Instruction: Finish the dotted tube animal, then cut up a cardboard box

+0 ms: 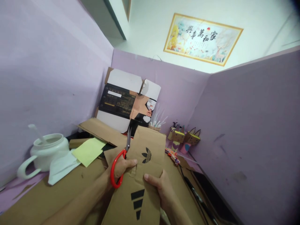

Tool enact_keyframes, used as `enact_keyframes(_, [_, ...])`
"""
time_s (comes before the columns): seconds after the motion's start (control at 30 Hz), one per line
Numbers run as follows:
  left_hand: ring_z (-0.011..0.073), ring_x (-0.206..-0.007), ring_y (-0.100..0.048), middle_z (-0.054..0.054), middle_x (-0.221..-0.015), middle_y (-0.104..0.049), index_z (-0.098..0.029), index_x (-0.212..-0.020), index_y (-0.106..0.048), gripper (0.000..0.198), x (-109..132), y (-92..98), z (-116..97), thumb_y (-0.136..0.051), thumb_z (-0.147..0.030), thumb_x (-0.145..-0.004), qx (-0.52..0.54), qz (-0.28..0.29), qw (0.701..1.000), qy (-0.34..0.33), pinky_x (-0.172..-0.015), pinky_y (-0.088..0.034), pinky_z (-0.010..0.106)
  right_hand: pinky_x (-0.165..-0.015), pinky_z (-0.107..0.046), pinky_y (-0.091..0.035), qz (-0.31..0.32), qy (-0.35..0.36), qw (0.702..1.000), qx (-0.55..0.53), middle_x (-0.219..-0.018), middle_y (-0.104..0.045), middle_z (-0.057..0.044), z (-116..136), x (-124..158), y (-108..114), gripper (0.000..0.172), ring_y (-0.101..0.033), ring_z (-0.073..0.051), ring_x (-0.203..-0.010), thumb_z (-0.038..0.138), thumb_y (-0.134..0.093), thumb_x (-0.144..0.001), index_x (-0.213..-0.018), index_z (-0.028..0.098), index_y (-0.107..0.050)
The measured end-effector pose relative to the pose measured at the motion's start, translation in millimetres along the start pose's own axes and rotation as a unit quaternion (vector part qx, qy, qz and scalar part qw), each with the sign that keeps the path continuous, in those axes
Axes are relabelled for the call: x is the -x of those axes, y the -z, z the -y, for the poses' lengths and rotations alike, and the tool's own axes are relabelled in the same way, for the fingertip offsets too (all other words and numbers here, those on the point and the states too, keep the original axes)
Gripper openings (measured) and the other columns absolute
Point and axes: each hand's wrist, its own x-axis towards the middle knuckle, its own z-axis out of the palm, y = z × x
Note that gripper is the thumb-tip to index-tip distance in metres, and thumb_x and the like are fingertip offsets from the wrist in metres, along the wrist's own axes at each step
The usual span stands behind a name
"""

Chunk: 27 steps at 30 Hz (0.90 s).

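A brown cardboard piece with black printed logos stands upright in front of me, its lower part running out of the bottom of the view. My left hand grips its left edge, thumb on the front face. Red-handled scissors are at that same hand, blades pointing up beside the cardboard. On the right edge, my right hand holds the cardboard with its thumb on the front. Most fingers of both hands are hidden behind it. A creased, torn-looking patch lies between the two thumbs.
At left are a white pot, white paper and a yellow-green sheet. An unfolded black and white box leans on the back wall. Small cardboard figures stand at back right, near a colourful item. Purple walls surround the brown-covered table.
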Motion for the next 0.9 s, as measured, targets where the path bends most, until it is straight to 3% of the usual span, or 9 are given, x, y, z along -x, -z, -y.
enact_keyframes(0.23, [0.0248,-0.082,-0.064,0.007,-0.08,-0.07,-0.013,-0.097,-0.064,0.034,1.1,-3.0,-2.2,-0.066,-0.02,-0.064,-0.073,-0.016,0.994,-0.077,-0.079,-0.048,0.038,-0.08,-0.044,-0.049,0.012,-0.057,0.995,-0.08,-0.095,-0.07,-0.012,-3.7,0.7,-1.4,0.058,-0.066,-0.029,-0.085,0.02,-0.076,-0.055,-0.109,0.013,-0.059])
enact_keyframes(0.4, [0.0165,-0.06,-0.058,0.001,-0.066,-0.061,-0.014,-0.091,-0.06,0.028,-2.1,3.6,-9.1,-0.056,-0.037,-0.075,-0.193,-0.096,0.967,-0.133,-0.06,-0.047,0.028,-0.08,-0.047,-0.048,-0.041,-0.048,0.994,-0.093,-0.088,-0.071,-0.012,6.5,-7.6,13.7,0.05,-0.065,-0.031,-0.085,0.02,-0.075,-0.054,-0.102,0.012,-0.062])
enact_keyframes(0.47, [0.0154,-0.055,-0.055,-0.001,-0.061,-0.058,-0.016,-0.095,-0.057,0.03,0.6,9.5,-13.4,-0.05,-0.041,-0.079,-0.274,-0.12,0.942,-0.151,-0.054,-0.044,0.026,-0.081,-0.047,-0.048,-0.076,-0.007,0.994,-0.08,-0.087,-0.071,-0.012,14.4,-11.2,22.2,0.047,-0.064,-0.032,-0.088,0.022,-0.075,-0.053,-0.098,0.012,-0.064])
enact_keyframes(0.53, [0.0162,-0.061,-0.057,0.0,-0.066,-0.06,-0.018,-0.1,-0.055,0.03,5.4,14.7,-16.5,-0.047,-0.04,-0.081,-0.381,-0.124,0.897,-0.186,-0.06,-0.044,0.026,-0.084,-0.047,-0.047,-0.105,0.053,0.991,-0.067,-0.091,-0.071,-0.011,20.9,-12.8,28.9,0.05,-0.063,-0.032,-0.093,0.023,-0.076,-0.054,-0.101,0.012,-0.063])
enact_keyframes(0.63, [0.0177,-0.074,-0.06,0.003,-0.081,-0.064,-0.02,-0.11,-0.05,0.031,12.5,16.8,-16.6,-0.039,-0.036,-0.085,-0.465,-0.073,0.859,-0.203,-0.068,-0.045,0.026,-0.088,-0.047,-0.045,-0.129,0.125,0.981,-0.071,-0.099,-0.069,-0.009,25.1,-11.1,33.4,0.061,-0.062,-0.03,-0.096,0.025,-0.076,-0.057,-0.114,0.017,-0.056])
enact_keyframes(0.73, [0.0187,-0.081,-0.06,0.007,-0.098,-0.062,-0.02,-0.115,-0.048,0.034,16.3,12.1,-15.9,-0.035,-0.032,-0.086,-0.51,-0.022,0.835,-0.207,-0.073,-0.047,0.029,-0.09,-0.046,-0.045,-0.126,0.151,0.976,-0.09,-0.105,-0.067,-0.008,26.0,-6.5,33.7,0.069,-0.061,-0.028,-0.097,0.027,-0.075,-0.061,-0.124,0.02,-0.048])
enact_keyframes(0.8, [0.0207,-0.082,-0.06,0.01,-0.104,-0.061,-0.019,-0.117,-0.047,0.037,17.4,8.4,-19.1,-0.033,-0.033,-0.086,-0.535,-0.044,0.816,-0.213,-0.074,-0.047,0.032,-0.09,-0.046,-0.045,-0.116,0.154,0.976,-0.099,-0.109,-0.065,-0.008,27.0,-4.3,33.7,0.071,-0.06,-0.028,-0.1,0.028,-0.073,-0.064,-0.128,0.021,-0.043])
enact_keyframes(0.9, [0.0255,-0.094,-0.058,0.013,-0.109,-0.059,-0.019,-0.122,-0.045,0.042,17.7,5.0,-31.2,-0.029,-0.036,-0.087,-0.549,-0.126,0.784,-0.26,-0.079,-0.046,0.039,-0.092,-0.044,-0.044,-0.125,0.174,0.97,-0.115,-0.117,-0.062,-0.004,28.2,-4.7,33.9,0.074,-0.058,-0.025,-0.105,0.031,-0.072,-0.067,-0.132,0.027,-0.037])
